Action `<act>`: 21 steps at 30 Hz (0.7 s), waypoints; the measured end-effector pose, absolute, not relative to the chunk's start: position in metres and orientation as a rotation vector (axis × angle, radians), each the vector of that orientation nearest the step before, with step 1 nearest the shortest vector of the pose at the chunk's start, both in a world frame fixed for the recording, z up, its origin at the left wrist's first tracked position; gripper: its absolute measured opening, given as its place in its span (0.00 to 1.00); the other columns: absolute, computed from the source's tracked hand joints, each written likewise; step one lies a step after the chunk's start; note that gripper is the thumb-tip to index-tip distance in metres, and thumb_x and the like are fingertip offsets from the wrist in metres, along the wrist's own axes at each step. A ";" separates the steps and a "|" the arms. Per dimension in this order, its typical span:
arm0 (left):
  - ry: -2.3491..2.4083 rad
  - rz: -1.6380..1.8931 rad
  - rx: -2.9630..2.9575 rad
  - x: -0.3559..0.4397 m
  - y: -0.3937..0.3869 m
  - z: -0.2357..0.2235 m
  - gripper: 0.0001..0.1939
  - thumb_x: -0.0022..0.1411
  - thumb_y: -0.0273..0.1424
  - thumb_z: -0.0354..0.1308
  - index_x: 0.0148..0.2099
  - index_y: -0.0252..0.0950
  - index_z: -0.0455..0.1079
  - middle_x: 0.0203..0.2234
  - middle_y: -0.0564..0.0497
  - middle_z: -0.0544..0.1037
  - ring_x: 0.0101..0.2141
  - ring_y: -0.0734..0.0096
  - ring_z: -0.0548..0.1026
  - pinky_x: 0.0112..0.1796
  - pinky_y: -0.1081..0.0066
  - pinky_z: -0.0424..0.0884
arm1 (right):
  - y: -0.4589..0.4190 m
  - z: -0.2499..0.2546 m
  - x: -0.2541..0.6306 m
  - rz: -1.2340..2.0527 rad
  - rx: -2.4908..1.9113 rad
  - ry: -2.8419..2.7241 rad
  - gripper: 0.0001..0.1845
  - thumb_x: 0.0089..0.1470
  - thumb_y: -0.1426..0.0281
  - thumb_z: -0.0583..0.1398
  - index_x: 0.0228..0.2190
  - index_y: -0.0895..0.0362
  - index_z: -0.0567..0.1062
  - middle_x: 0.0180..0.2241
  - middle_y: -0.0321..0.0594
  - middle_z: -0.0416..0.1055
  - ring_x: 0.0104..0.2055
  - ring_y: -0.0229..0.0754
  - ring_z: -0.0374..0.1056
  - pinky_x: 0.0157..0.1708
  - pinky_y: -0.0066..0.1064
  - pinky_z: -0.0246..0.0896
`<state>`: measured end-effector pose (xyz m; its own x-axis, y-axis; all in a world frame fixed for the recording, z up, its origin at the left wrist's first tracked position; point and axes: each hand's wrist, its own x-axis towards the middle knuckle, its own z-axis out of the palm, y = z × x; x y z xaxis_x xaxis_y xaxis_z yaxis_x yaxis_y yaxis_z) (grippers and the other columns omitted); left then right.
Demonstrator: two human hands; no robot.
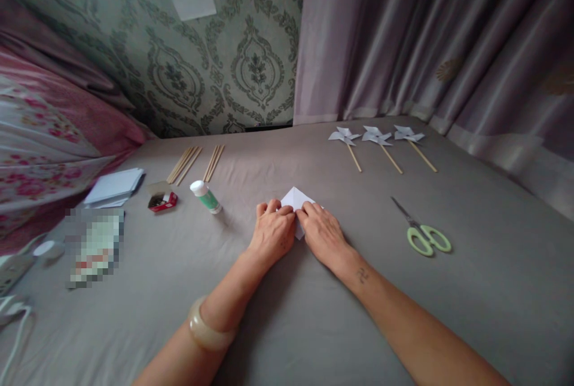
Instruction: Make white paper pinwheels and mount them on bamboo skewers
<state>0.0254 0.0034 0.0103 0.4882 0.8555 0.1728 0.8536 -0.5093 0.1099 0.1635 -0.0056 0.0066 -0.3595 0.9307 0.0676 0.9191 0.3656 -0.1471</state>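
A small white sheet of paper [294, 196] lies on the grey cloth in front of me, turned so that one corner points away. My left hand [274, 229] covers its left side with curled fingers, and my right hand [321, 229] does the same on the right. The fingertips of both hands meet near the paper's middle and grip it there; their undersides are hidden. Left of my hands a white and green glue stick [206, 197] stands upright. Green-handled scissors [421, 233] rest to the right, blades pointing away.
Three white paper pinwheels on sticks [377, 136] lie at the back right. Several loose wooden sticks [183, 165], an open red box [162, 199] of small dark items and a stack of white paper [114, 187] are on the left. A power strip [13, 272] sits at the left edge.
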 end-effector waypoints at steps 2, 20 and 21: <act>1.559 0.365 2.693 0.025 0.005 0.008 0.15 0.65 0.29 0.46 0.36 0.39 0.75 0.37 0.47 0.79 0.43 0.58 0.66 0.44 0.57 0.54 | -0.002 0.004 0.169 0.217 -1.665 -2.420 0.18 0.60 0.79 0.48 0.45 0.56 0.74 0.45 0.47 0.70 0.48 0.46 0.64 0.44 0.34 0.60; 1.643 0.607 2.556 0.020 0.010 -0.001 0.10 0.60 0.31 0.54 0.41 0.39 0.76 0.41 0.47 0.79 0.45 0.60 0.69 0.45 0.58 0.57 | 0.008 -0.004 0.191 0.312 -1.588 -1.836 0.18 0.55 0.78 0.50 0.41 0.59 0.78 0.41 0.45 0.77 0.42 0.42 0.72 0.45 0.32 0.63; 1.643 0.616 2.550 0.020 0.011 -0.002 0.10 0.60 0.32 0.55 0.41 0.39 0.76 0.41 0.47 0.79 0.45 0.59 0.69 0.45 0.58 0.57 | 0.007 -0.004 0.191 0.304 -1.594 -1.844 0.18 0.55 0.77 0.51 0.41 0.59 0.78 0.41 0.45 0.77 0.42 0.42 0.72 0.45 0.32 0.63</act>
